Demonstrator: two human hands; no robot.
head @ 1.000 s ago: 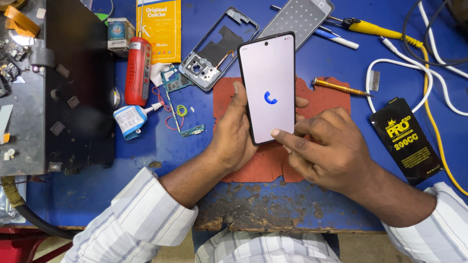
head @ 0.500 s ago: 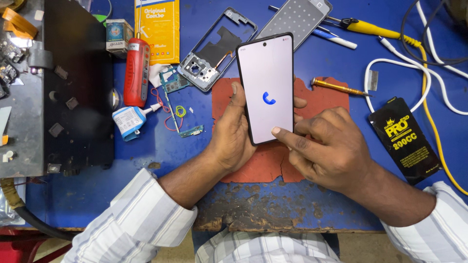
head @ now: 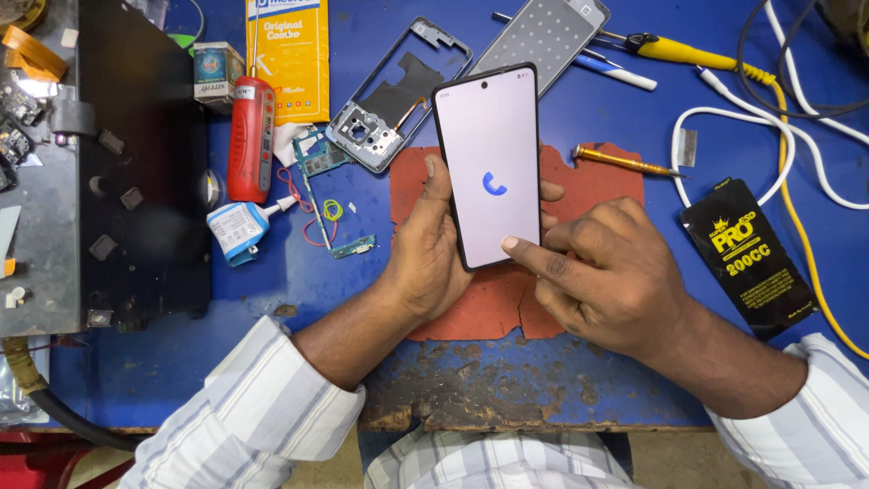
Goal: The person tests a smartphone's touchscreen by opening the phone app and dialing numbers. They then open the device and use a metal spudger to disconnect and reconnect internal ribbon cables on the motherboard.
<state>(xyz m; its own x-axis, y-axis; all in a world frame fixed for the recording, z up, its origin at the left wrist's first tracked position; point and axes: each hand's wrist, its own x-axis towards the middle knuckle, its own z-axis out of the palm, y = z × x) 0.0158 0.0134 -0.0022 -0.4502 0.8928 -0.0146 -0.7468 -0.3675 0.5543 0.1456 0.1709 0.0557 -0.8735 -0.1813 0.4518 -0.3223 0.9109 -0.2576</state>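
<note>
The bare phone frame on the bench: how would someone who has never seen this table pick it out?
Start at the red mat in the middle of the blue table. Just beyond the mat's upper left corner, left of the lit phone in the left hand, lies the grey phone frame. Unlike the phone, it is an open shell without a screen.

Bright even overhead light, soft shadows, sharp focus, slight glare

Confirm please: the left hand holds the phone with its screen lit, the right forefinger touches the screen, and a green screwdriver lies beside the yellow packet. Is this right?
Not quite. In the head view the screwdriver beside the yellow packet is red, not green. The rest stands: the left hand holds the lit phone and the right hand touches its screen with the forefinger.
</note>
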